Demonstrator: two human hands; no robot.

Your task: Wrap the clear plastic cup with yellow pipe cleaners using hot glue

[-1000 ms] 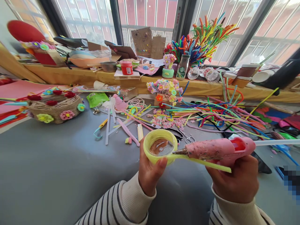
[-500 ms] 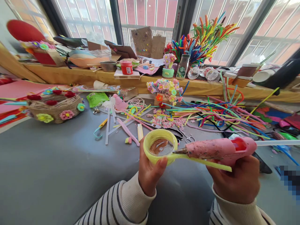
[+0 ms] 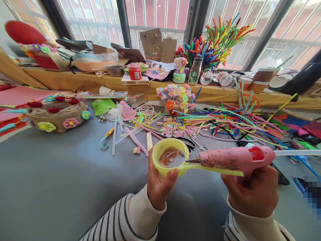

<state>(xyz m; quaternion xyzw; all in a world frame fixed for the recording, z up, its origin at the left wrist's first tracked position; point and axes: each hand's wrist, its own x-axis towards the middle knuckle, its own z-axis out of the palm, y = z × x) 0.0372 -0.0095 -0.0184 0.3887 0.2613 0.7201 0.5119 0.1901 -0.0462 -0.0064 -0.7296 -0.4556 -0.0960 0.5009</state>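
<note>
My left hand (image 3: 162,185) is closed around a small clear plastic cup (image 3: 173,160) wrapped in yellow pipe cleaner (image 3: 158,160). The thumb presses on the wrap at the cup's near side. A loose yellow end stretches right, passing beneath a pink hot glue gun (image 3: 225,158). My right hand (image 3: 253,192) grips the glue gun by its handle, fingers wrapped round it. The metal nozzle points left, close to the cup's right rim; whether it touches cannot be seen. A clear glue stick (image 3: 296,152) sticks out of the gun's rear.
A woven basket with flowers (image 3: 59,115) stands at the left. Pipe cleaners (image 3: 240,124) lie heaped at the right behind the gun. Scissors (image 3: 200,145), glue sticks (image 3: 114,135) and a pot of small flowers (image 3: 173,103) are beyond the cup. A cluttered ledge (image 3: 150,88) runs along the back.
The loose pipe cleaner end has shifted slightly left and up under the glue gun. The cup and gun are almost where they were, and both hands keep their grip.
</note>
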